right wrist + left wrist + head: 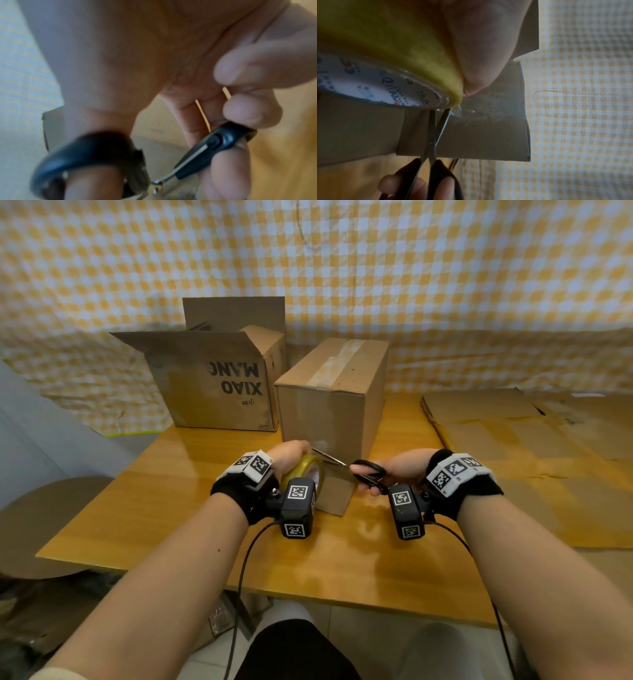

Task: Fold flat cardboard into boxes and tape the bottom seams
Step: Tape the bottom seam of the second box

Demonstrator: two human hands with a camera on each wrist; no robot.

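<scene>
The wooden surface [191,529] carries a stack of flat cardboard [513,422] at the right, an open printed box [219,385] at the back left, and the taped box [329,392] at centre, seam side up, a tape strip running along its top and down its near face. The left hand [287,455] has its grip curled round the yellowish tape roll [305,474], held against that near face. The right hand [394,470] has its grip through the black loops of the scissors [356,469], blades spread across the clear tape just beside the roll. The step in hand looks like cutting the strip. Next, closing the blades cleanly, then smoothing the loose end down.
</scene>
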